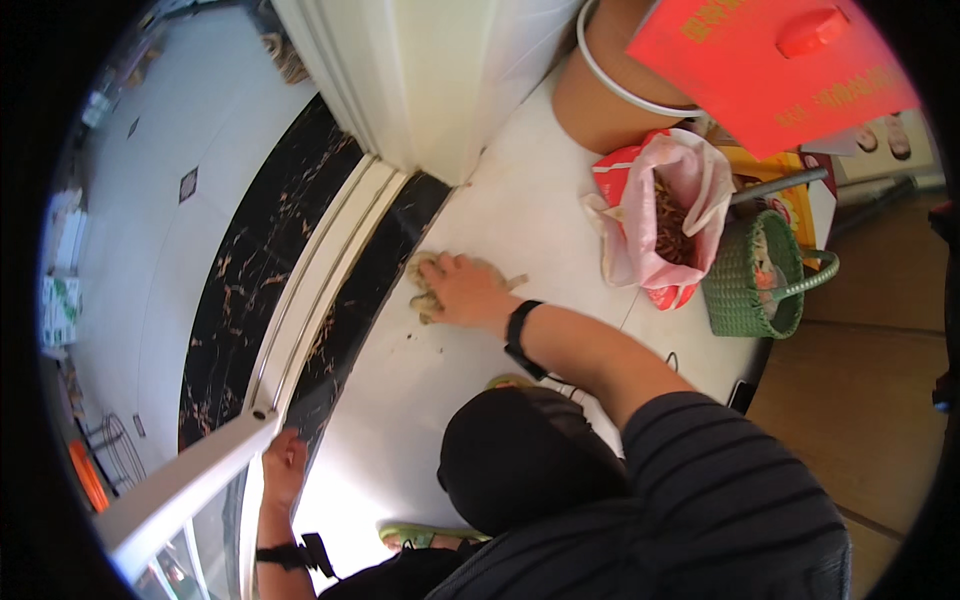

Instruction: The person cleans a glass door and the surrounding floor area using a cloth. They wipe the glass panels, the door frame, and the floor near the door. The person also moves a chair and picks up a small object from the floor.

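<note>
My right hand (469, 291) presses a crumpled beige-green rag (425, 304) on the white tiled floor (480, 217). The fingers are bent over the cloth, and its ends stick out on both sides. A few dark crumbs (425, 343) lie just below it. My left hand (283, 461) is low on the left, its fingers curled, close to the end of a white door frame (195, 469). Whether it grips that frame is hidden from this angle. Beside the rag runs a black marbled threshold strip (341, 311), along a white double-grooved sliding track (311, 289).
A white door jamb (427, 82) rises above the strip. Upper right stand a brown bucket (592, 112), a pink plastic bag (619, 247) with dry brown pieces, a green woven basket (739, 300) and a red printed sheet or box (727, 82). Green sandals (420, 534) show below.
</note>
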The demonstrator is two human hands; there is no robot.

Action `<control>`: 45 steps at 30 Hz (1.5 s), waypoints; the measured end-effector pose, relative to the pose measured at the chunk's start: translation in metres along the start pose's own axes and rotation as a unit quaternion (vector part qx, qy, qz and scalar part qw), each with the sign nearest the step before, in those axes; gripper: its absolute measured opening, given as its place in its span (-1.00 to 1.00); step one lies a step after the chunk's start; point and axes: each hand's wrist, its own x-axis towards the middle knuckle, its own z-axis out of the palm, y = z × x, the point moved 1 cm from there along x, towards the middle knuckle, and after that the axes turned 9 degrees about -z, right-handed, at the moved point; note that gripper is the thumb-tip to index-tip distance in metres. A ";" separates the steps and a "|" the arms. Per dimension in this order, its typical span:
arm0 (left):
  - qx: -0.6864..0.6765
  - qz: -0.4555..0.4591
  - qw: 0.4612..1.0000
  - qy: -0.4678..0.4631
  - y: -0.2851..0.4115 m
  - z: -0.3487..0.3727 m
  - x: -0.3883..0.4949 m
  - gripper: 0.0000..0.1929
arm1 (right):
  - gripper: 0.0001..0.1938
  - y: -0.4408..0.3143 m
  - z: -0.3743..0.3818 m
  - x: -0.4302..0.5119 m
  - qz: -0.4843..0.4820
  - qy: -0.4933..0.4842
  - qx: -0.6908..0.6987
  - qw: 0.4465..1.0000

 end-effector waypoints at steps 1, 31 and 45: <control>0.003 -0.008 1.000 -0.009 0.001 -0.002 -0.003 -0.75 | -0.38 0.009 0.012 0.006 -0.002 -0.016 -0.010 1.000; 0.013 -0.008 0.997 -0.082 -0.029 0.020 0.056 -0.74 | 0.00 0.279 -0.202 -0.246 0.585 0.218 0.003 0.781; -0.012 0.033 0.994 -0.107 -0.030 0.045 0.073 -0.77 | -0.67 0.187 -0.171 -0.290 0.450 0.339 0.118 0.818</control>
